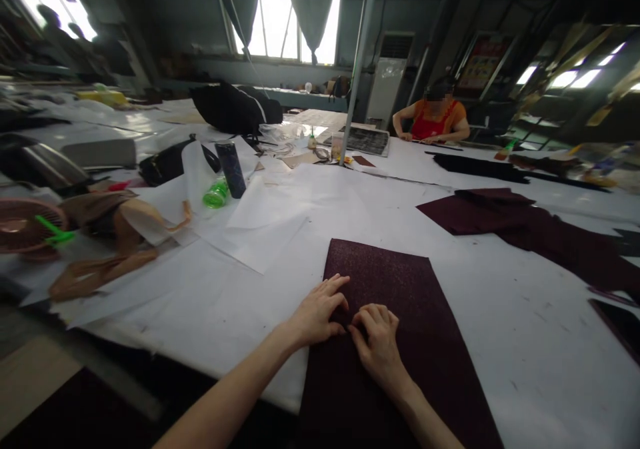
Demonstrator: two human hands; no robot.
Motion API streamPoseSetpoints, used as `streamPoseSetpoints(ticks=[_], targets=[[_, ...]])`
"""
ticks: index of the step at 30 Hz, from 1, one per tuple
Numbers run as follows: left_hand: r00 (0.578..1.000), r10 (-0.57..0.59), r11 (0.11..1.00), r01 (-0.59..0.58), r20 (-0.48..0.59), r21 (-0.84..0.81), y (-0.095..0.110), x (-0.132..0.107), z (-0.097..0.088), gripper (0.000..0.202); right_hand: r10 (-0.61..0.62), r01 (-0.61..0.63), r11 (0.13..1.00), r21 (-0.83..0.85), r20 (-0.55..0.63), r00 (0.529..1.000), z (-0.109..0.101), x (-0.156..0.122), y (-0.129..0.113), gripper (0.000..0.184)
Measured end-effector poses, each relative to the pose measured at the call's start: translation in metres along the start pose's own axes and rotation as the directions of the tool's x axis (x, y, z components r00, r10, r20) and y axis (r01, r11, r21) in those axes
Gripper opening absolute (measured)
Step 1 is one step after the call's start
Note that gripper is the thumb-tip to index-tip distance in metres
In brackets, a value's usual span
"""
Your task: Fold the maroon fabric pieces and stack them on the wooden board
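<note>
A dark maroon fabric panel (400, 279) lies flat on the white-covered table and hangs over its near edge towards me. My left hand (320, 312) rests on the panel's left part, fingers apart and slightly bent, with the thumb pointing at the other hand. Just right of it, my right hand (376, 342) is closed in a pinch low over the fabric. Whatever sits between its thumb and forefinger is too small or hidden to make out. The fingertips of both hands are close together.
More maroon fabric (520, 226) lies to the right. On the left are white paper sheets (260, 236), a dark cylinder (231, 169), a green bottle (216, 194) and a pink fan (30, 226). A metal pole (357, 69) rises mid-table; a co-worker (433, 119) works beyond.
</note>
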State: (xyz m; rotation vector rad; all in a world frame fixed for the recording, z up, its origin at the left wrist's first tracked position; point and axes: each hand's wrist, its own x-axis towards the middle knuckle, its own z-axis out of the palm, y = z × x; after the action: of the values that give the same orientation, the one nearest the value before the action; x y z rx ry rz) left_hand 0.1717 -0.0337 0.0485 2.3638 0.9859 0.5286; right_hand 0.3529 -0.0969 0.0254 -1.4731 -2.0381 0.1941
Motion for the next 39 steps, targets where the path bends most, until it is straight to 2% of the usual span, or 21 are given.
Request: streamPoseSetpoints(ticks=[4,6,8,11,14,16,18,20,22,24,26,29,33,36,39], targets=[[0.993,0.099,0.992,-0.103,0.062,0.077,0.0,0.003,-0.009,0.025,-0.114,0.114,0.993,0.034,0.014,0.993,-0.001,0.0,-0.008,0.011],[0.993,0.095,0.987,-0.102,0.068,0.123,0.0,0.003,-0.011,0.017,-0.124,0.123,0.992,0.032,0.032,0.992,-0.002,-0.001,-0.007,0.011],[0.997,0.048,0.988,-0.055,0.053,0.147,-0.002,0.002,-0.011,0.02,-0.109,0.108,0.994,0.004,0.042,0.993,-0.01,-0.007,0.007,0.012],[1.0,-0.012,0.991,0.008,0.026,0.134,-0.007,-0.002,-0.008,0.028,-0.059,0.065,0.991,-0.119,0.055,0.997,-0.039,-0.029,0.049,0.02],[0.999,-0.033,0.996,0.034,-0.008,0.087,-0.012,-0.008,-0.005,0.028,0.002,0.025,0.959,-0.284,0.093,0.996,-0.083,-0.054,0.096,0.013],[0.998,-0.047,0.998,0.048,-0.032,0.048,-0.015,-0.011,-0.002,0.027,0.012,0.034,0.935,-0.352,0.127,0.992,-0.106,-0.059,0.11,0.01],[0.997,-0.058,0.998,0.059,-0.054,0.014,-0.016,-0.013,0.001,0.026,-0.008,0.064,0.937,-0.343,0.163,0.987,-0.113,-0.049,0.101,0.012],[0.995,-0.061,0.998,0.061,-0.075,0.002,-0.016,-0.014,0.004,0.025,-0.055,0.106,0.964,-0.243,0.207,0.977,-0.103,-0.026,0.075,0.02],[0.994,-0.057,0.998,0.058,-0.091,0.013,-0.016,-0.015,0.006,0.024,-0.118,0.142,0.987,-0.079,0.251,0.961,-0.078,-0.001,0.043,0.027],[0.993,-0.055,0.998,0.059,-0.103,0.037,-0.016,-0.017,0.005,0.026,-0.165,0.152,0.986,0.072,0.253,0.953,-0.048,0.018,0.016,0.025],[0.992,-0.062,0.996,0.069,-0.114,0.064,-0.018,-0.02,0.001,0.03,-0.191,0.157,0.974,0.164,0.215,0.958,-0.021,0.027,0.004,0.017],[0.985,-0.087,0.986,0.106,-0.146,0.126,-0.024,-0.028,-0.011,0.03,-0.204,0.174,0.96,0.221,0.119,0.972,0.002,0.026,0.006,0.012],[0.97,-0.081,0.967,0.133,-0.231,0.218,-0.022,-0.036,-0.026,0.032,-0.219,0.204,0.952,0.228,0.046,0.975,0.009,0.02,0.018,0.013],[0.984,-0.01,0.964,0.057,-0.179,0.259,-0.014,-0.033,-0.025,0.041,-0.231,0.217,0.949,0.228,0.036,0.972,0.009,0.02,0.019,0.014],[0.993,0.051,0.953,-0.015,-0.109,0.304,-0.012,-0.028,-0.017,0.018,-0.247,0.235,0.944,0.232,0.026,0.969,0.01,0.02,0.019,0.016]])
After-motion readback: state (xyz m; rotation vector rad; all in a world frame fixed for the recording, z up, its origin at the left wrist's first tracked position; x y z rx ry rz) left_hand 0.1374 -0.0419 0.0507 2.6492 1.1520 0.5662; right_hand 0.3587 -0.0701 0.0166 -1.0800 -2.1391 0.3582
